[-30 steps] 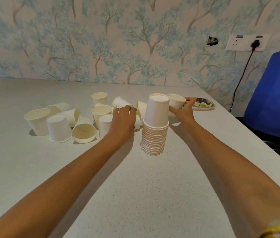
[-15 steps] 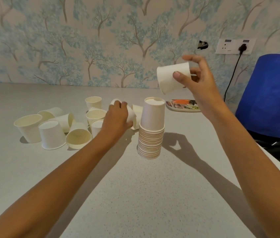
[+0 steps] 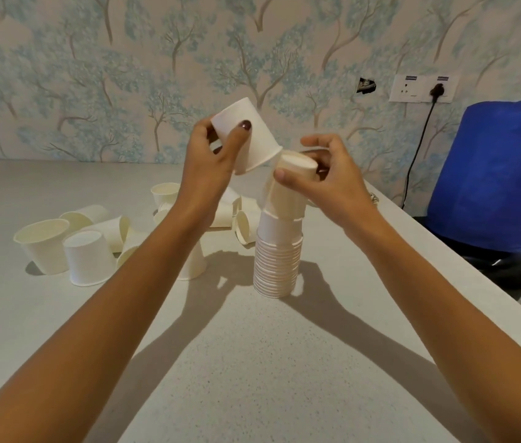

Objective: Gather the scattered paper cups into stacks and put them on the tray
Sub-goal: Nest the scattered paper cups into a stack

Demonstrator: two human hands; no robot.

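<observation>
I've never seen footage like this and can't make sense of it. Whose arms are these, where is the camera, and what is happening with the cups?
There is no machine here. These are a person's two bare arms, filmed by one wide-angle camera worn on the head and looking forward and down, which is why the arms come in from the bottom edge. The left hand grips a white paper cup, held tilted. The right hand holds a second cup, base up, right over a tall stack of upturned cups on the grey table. I cannot tell whether it touches the stack. Loose cups stand and lie at the left, and a blue chair stands at the right.
</observation>
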